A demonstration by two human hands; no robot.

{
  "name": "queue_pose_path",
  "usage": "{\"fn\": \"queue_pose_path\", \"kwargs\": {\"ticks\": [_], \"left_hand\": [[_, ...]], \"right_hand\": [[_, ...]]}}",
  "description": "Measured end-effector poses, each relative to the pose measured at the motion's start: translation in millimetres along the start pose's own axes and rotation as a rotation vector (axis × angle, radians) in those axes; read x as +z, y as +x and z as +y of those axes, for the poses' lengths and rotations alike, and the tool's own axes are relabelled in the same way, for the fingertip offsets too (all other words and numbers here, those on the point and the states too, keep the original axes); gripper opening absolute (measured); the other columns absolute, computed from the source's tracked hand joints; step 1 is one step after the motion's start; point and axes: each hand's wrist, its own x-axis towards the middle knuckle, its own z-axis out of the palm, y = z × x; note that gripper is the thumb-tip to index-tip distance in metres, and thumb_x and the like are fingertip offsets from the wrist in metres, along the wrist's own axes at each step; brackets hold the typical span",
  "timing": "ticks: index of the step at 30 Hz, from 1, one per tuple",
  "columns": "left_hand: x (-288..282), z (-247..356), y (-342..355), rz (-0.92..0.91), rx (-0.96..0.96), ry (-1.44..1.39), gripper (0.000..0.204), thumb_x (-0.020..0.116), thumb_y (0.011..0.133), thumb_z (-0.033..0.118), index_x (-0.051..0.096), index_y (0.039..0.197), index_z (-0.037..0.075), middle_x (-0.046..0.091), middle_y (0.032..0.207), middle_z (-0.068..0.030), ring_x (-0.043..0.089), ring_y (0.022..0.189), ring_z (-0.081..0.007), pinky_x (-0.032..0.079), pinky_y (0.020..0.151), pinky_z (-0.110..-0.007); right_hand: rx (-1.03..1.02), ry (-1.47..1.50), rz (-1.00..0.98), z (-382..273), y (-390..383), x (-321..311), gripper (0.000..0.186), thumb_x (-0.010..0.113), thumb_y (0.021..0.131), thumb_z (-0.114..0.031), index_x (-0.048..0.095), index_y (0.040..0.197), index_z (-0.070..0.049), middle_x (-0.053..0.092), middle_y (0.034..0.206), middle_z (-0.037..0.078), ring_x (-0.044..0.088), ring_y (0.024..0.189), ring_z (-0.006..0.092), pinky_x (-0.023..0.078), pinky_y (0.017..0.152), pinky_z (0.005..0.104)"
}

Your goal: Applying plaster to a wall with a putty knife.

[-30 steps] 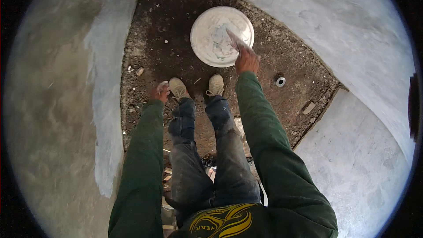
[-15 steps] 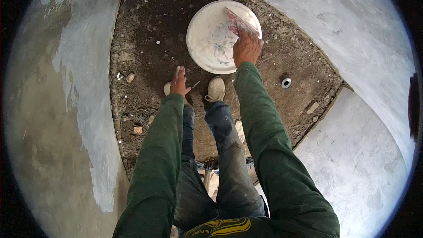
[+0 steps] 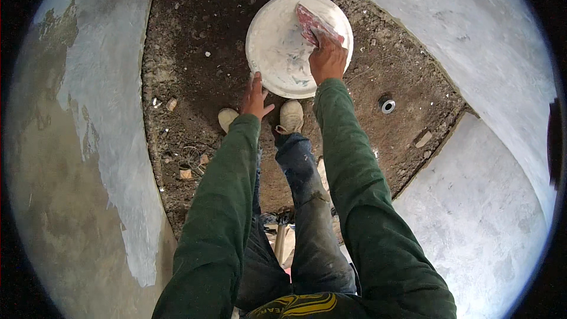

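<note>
A white round lid-like disc (image 3: 277, 59), smeared with grey marks, lies above my shoes on the dirt floor. My right hand (image 3: 326, 56) grips a flat, reddish, white-smeared tool (image 3: 313, 22) over the right half of the disc; whether it touches the surface is hard to tell. My left hand (image 3: 257, 97) is open, fingers spread, its fingertips at the disc's lower-left rim. My light shoes (image 3: 292, 115) show below the disc, partly behind my left hand.
Pale plastered walls rise at the left (image 3: 112, 177) and right (image 3: 460, 29), bounding the dirt floor (image 3: 201, 29). A round metal piece (image 3: 387, 104) lies right of my right forearm. Small rubble and wire (image 3: 186, 172) lie at the lower left.
My left hand has moved up and right to the disc's rim, its fingers opening out. My right hand has carried the tool upward over the disc, which appears higher and larger in view.
</note>
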Motion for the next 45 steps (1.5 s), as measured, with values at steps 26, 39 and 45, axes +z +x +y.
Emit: {"fn": "queue_pose_path", "kwargs": {"ticks": [26,39,45], "left_hand": [[-54,-22,-37,0.060,0.091,-0.059,0.094,0.039,0.083,0.076,0.007,0.153,0.023,0.012,0.158,-0.0117,0.021,0.142,-0.0356,0.025,0.111,-0.059],[-156,132,-385,0.793,1.063,1.294,0.047,0.056,0.090,0.014,0.048,0.136,0.008,0.049,0.139,-0.0176,0.045,0.130,-0.0334,0.033,0.110,-0.046],[-102,228,-605,1.269,1.294,2.052,0.054,0.058,0.077,0.002,0.055,0.129,0.013,0.046,0.144,-0.0085,0.035,0.138,-0.0328,0.021,0.114,-0.053]], "right_hand": [[0.379,1.245,-0.431,67,-45,-91,0.034,0.060,0.080,-0.009,0.058,0.111,0.003,0.060,0.107,0.009,0.062,0.092,0.0214,0.052,0.082,0.0371],[0.481,2.023,-0.622,-96,-42,-285,0.049,0.057,0.078,-0.008,0.051,0.125,0.001,0.059,0.119,0.013,0.059,0.110,0.0298,0.049,0.094,0.0482],[0.426,2.156,-0.757,-191,-18,-304,0.045,0.055,0.083,-0.011,0.049,0.127,-0.004,0.057,0.124,0.011,0.055,0.115,0.0302,0.043,0.102,0.0485]]}}
